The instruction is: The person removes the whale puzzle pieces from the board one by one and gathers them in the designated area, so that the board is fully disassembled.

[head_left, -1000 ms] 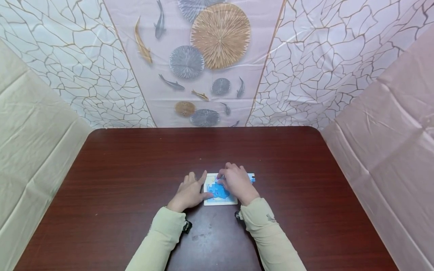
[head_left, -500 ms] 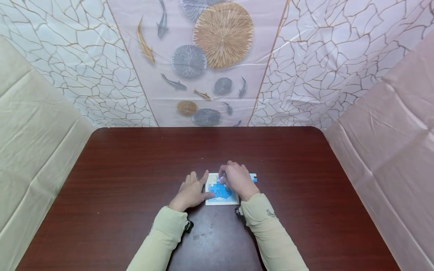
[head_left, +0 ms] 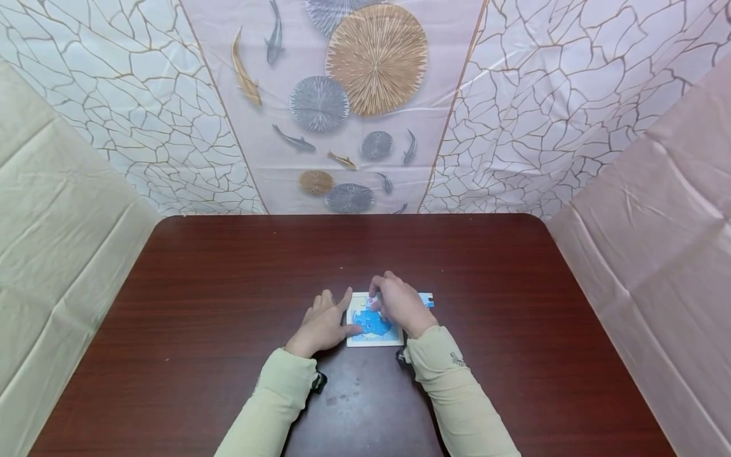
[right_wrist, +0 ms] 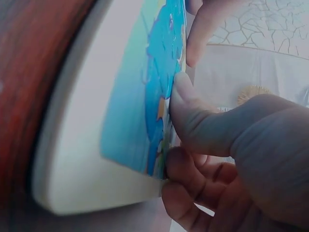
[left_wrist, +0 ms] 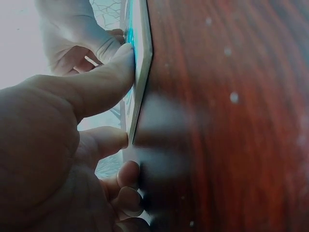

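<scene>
A small jigsaw puzzle board (head_left: 374,340) with a pale border and a blue picture lies on the table. At its left side, my left hand (head_left: 322,325) has its thumb extended over the surface, and its index finger touches the board's edge in the left wrist view. My right hand (head_left: 402,306) bends over the board's upper right part. Its curled fingers and thumb (right_wrist: 186,99) seem to pinch a puzzle piece against the surface; the hand largely hides that piece. Another blue puzzle piece (head_left: 427,299) shows beyond the right hand, past the board's right side.
The dark red-brown table (head_left: 228,266) stretches around the board on all sides. A patterned cloth (head_left: 342,127) hangs behind its far edge, and pale cloth walls (head_left: 645,254) stand at left and right. A dark band (head_left: 318,382) sits at the left wrist.
The right hand's fingers have shifted slightly, uncovering a little more of the board near the thumb. My left hand keeps its place at the board's left side. The head view has shifted slightly.
</scene>
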A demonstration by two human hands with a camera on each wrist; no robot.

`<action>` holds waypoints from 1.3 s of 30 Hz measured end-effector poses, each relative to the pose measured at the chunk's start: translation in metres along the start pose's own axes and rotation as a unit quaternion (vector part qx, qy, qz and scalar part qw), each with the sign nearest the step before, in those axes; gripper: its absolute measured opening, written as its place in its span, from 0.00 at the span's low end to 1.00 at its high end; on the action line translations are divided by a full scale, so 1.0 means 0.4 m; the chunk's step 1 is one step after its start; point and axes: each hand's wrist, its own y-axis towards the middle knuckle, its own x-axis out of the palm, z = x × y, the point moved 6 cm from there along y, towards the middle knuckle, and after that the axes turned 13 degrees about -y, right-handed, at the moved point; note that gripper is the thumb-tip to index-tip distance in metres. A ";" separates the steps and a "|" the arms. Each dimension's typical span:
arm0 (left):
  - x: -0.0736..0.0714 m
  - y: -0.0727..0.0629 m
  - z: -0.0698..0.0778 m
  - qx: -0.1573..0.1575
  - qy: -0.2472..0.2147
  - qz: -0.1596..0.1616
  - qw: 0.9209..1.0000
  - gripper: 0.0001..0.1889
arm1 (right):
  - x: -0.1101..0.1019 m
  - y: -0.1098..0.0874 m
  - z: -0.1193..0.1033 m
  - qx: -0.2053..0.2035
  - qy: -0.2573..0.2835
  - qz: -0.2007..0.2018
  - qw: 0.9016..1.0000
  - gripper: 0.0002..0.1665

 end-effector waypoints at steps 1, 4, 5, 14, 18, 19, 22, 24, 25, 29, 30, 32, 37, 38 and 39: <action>0.000 0.000 0.000 0.000 0.000 0.000 1.000 0.45 | 0.000 -0.001 0.000 0.002 0.007 -0.002 1.000 0.14; 0.001 0.001 -0.001 0.001 0.002 0.002 1.000 0.45 | 0.000 -0.002 0.001 0.003 0.014 -0.005 1.000 0.14; 0.001 0.001 -0.001 0.001 0.003 0.002 1.000 0.45 | 0.001 -0.002 0.001 0.003 0.013 -0.005 1.000 0.14; 0.001 0.000 0.004 0.000 0.008 0.000 1.000 0.45 | 0.001 -0.005 0.003 0.007 0.016 -0.012 1.000 0.14; -0.002 -0.001 0.007 -0.004 0.006 -0.004 1.000 0.45 | 0.000 -0.004 0.004 0.002 0.017 -0.010 1.000 0.14; -0.003 -0.001 0.007 -0.005 0.006 -0.005 1.000 0.45 | 0.000 -0.004 0.004 0.001 0.018 -0.009 1.000 0.14; -0.003 -0.001 0.009 -0.003 0.008 -0.005 1.000 0.45 | -0.002 -0.005 0.005 0.000 0.019 -0.006 1.000 0.14; -0.004 -0.001 0.010 -0.003 0.009 -0.005 1.000 0.44 | -0.004 -0.006 0.005 -0.001 0.023 -0.005 1.000 0.14; -0.004 0.000 0.010 -0.003 0.008 -0.004 1.000 0.44 | -0.005 -0.006 0.005 0.000 0.025 -0.003 1.000 0.15; -0.006 -0.001 0.010 -0.004 0.007 -0.005 1.000 0.45 | -0.004 -0.010 0.006 0.001 0.038 0.000 0.999 0.16; -0.007 -0.001 0.010 -0.005 0.007 -0.006 1.000 0.45 | -0.002 -0.010 0.006 0.000 0.041 0.001 0.999 0.16; -0.007 -0.002 0.009 -0.004 0.008 -0.005 1.000 0.45 | 0.001 -0.011 0.006 0.000 0.044 0.002 0.999 0.16; -0.005 -0.003 0.007 0.000 0.006 -0.001 1.000 0.45 | 0.008 -0.015 0.006 -0.002 0.037 0.014 0.999 0.15; -0.004 -0.003 0.006 -0.001 0.006 -0.002 1.000 0.45 | 0.008 -0.017 0.006 -0.002 0.037 0.018 0.999 0.14; -0.003 -0.004 0.004 -0.002 0.004 -0.002 1.000 0.45 | 0.008 -0.020 0.005 -0.004 0.037 0.024 0.999 0.13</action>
